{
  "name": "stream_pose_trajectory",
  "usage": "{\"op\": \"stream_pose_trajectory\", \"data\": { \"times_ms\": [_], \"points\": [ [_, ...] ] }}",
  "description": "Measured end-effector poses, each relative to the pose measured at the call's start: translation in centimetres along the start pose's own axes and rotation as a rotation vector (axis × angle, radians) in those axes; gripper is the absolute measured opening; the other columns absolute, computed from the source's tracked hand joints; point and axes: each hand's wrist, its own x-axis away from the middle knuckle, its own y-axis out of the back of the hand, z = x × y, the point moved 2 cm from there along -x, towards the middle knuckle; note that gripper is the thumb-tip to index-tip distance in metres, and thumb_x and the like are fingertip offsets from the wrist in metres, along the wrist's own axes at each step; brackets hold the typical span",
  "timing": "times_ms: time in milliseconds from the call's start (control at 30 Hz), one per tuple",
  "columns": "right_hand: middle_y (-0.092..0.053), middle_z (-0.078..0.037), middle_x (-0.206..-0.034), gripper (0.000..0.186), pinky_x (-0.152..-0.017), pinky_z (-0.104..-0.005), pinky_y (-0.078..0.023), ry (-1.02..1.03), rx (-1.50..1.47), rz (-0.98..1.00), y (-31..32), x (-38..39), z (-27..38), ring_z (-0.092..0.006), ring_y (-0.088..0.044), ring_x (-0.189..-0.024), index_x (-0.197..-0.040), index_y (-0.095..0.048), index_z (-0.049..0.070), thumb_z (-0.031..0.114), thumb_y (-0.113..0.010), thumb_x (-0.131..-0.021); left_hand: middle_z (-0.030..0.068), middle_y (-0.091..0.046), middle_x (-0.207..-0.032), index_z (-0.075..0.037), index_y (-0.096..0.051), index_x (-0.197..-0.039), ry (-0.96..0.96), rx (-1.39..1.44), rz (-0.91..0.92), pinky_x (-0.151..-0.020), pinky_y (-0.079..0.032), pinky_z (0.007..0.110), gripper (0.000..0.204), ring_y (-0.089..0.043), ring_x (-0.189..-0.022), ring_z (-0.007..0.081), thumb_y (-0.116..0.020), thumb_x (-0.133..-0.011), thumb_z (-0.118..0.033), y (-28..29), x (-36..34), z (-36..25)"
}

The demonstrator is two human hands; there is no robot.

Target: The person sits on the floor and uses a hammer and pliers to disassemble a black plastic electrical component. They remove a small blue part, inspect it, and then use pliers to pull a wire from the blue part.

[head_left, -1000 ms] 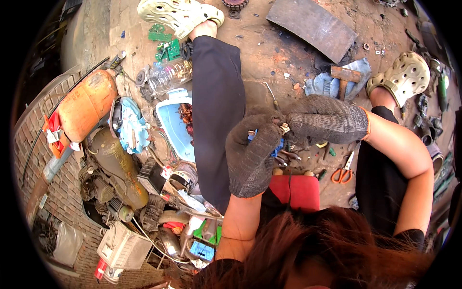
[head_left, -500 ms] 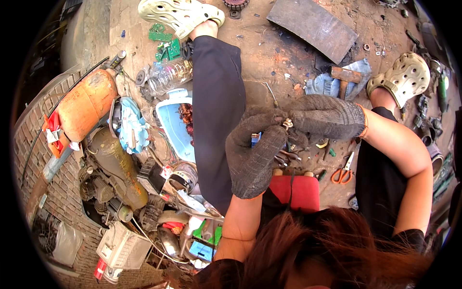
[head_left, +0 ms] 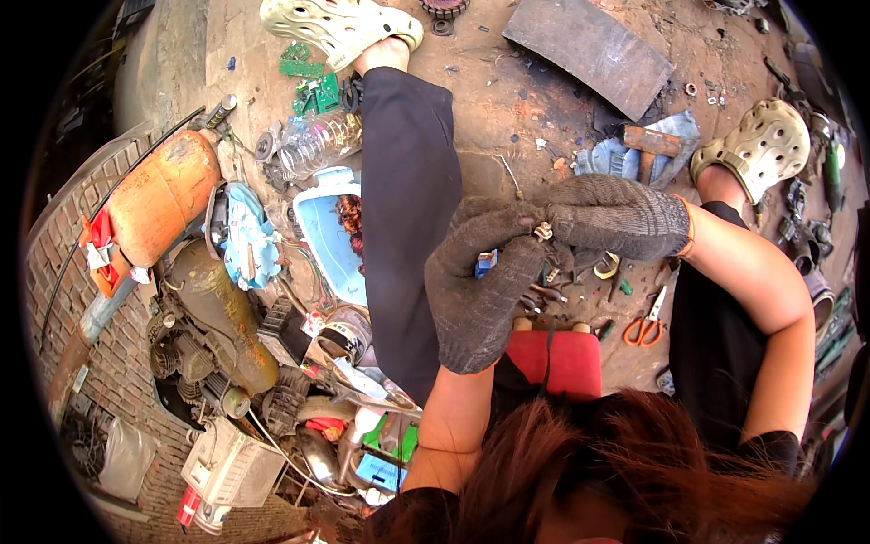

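My left hand (head_left: 476, 290), in a dark grey knitted glove, is closed, with thumb and fingertips pinching a small pale metal piece (head_left: 543, 232). From the other side my right hand (head_left: 616, 218), gloved alike, has its fingertips closed at the same piece. The exact kind of piece is too small to make out. A blue block-like part (head_left: 486, 264) shows between the thumb and fingers of my left hand; whether it is held there I cannot tell. Pliers-like tools (head_left: 549, 293) and a yellowish curved piece (head_left: 606, 266) lie on the ground below the hands.
Orange-handled scissors (head_left: 644, 328) lie right of a red seat (head_left: 566, 363). A hammer (head_left: 649, 145) rests on denim cloth, near a flat metal plate (head_left: 589, 50). Left of my leg stand a blue basin (head_left: 317, 222) with copper-coloured wire, a plastic bottle (head_left: 317, 145) and an orange cylinder (head_left: 168, 199).
My right hand has risen slightly, uncovering more of the yellowish curved piece below. More of the blue part shows inside my left hand. Both hands stay at the small metal piece.
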Motion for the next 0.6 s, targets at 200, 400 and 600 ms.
{"op": "stream_pose_trajectory", "data": {
  "times_ms": [200, 400, 600],
  "points": [
    [-0.054, -0.012, -0.125, 0.043, -0.089, -0.0302, -0.048, -0.168, -0.279, 0.105, 0.8, 0.1, 0.5, -0.0165, -0.055, -0.108, -0.134, -0.039, -0.003, 0.013, -0.051, -0.095, 0.0101, -0.060, -0.098, 0.001, -0.065, -0.096, -0.045, -0.104, 0.004, -0.080, -0.044, 0.027, 0.026, -0.057, -0.090, 0.0178, -0.067, -0.071, 0.007, 0.2, 0.0, 0.0],
    [-0.060, -0.009, -0.105, 0.035, -0.076, -0.0268, -0.050, -0.441, -0.453, -0.076, 2.2, -2.2, 1.7, -0.0129, -0.058, -0.091, -0.122, -0.050, -0.003, 0.019, -0.051, -0.095, 0.0083, -0.061, -0.096, 0.000, -0.064, -0.096, -0.050, -0.220, -0.072, -0.079, -0.045, 0.028, 0.028, -0.057, -0.090, 0.0167, -0.066, -0.070, 0.008, -0.3, -0.2, -0.4],
    [-0.064, -0.008, -0.080, 0.046, -0.064, -0.0243, -0.049, -0.911, -0.951, -0.070, 4.5, -3.9, 3.6, -0.0102, -0.060, -0.072, -0.108, -0.058, -0.003, 0.035, -0.035, -0.100, 0.0106, -0.061, -0.101, -0.001, -0.060, -0.106, 0.133, -0.002, -0.242, -0.069, -0.052, 0.028, 0.027, -0.061, -0.084, 0.0173, -0.065, -0.083, -0.011, 1.2, 0.4, 0.4]
  ]
}}
